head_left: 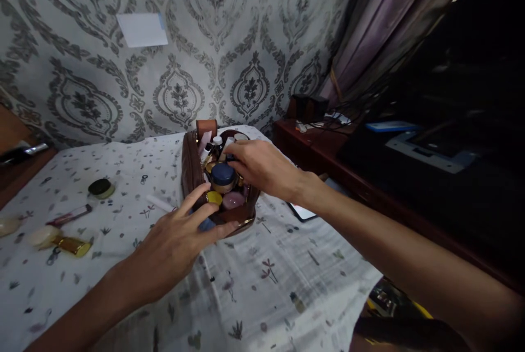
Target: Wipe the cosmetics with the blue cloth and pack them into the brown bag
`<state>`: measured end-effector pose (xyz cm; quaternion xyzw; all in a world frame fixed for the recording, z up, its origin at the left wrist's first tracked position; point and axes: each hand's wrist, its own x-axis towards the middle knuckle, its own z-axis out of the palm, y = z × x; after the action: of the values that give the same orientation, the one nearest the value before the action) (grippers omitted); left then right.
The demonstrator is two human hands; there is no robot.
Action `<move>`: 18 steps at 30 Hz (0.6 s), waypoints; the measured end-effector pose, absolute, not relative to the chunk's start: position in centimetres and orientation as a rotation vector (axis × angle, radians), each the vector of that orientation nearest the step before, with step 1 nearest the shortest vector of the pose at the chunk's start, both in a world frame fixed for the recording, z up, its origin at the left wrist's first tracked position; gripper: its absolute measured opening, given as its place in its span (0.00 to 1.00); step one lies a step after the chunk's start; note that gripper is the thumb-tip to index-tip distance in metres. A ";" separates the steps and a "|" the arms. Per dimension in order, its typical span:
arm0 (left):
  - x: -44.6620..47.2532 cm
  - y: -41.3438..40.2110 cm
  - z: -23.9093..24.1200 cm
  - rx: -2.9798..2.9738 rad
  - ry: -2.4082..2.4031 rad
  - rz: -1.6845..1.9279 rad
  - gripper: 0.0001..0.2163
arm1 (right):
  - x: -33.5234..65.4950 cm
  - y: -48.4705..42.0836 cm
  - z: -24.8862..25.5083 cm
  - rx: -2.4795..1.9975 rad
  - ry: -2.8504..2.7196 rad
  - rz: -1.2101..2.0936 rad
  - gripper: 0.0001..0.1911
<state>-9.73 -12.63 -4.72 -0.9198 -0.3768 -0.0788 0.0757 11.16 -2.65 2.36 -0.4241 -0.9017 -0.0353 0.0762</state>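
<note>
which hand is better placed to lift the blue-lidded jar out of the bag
Probably the right hand: it reaches into the brown bag, beside the blue-lidded jar, while the left hand is at the bag's near rim.

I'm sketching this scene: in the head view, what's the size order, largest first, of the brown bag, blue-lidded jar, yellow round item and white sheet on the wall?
1. Brown bag
2. White sheet
3. Blue-lidded jar
4. Yellow round item

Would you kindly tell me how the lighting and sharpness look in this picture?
Head view, overall: dim, darkest at right; head view, upper left: the paper is pale, without readable detail; head view, lower left: the gold cylinder looks blurred; head view, centre: the blue-lidded jar in the brown bag shows no readable lettering.
</note>
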 end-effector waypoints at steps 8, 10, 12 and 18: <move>-9.7 -12.7 -4.8 -2.758 -1.153 -0.217 0.41 | 9.6 -1.2 0.9 -1.035 -3.063 -0.176 0.18; -9.6 -12.7 -4.7 -2.761 -1.152 -0.206 0.40 | 9.2 -0.3 0.0 -0.958 -3.124 -0.244 0.22; -9.6 -12.7 -4.7 -2.767 -1.155 -0.209 0.40 | 9.0 0.5 -0.6 -0.908 -3.158 -0.292 0.24; -9.8 -12.7 -5.0 -2.775 -1.152 -0.235 0.40 | 8.9 0.8 -1.0 -0.946 -3.141 -0.345 0.23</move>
<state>-9.77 -12.69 -4.98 -0.9189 -0.3814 -0.0780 0.0637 8.89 0.82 -1.02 -0.2858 -0.9494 -0.1043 -0.0782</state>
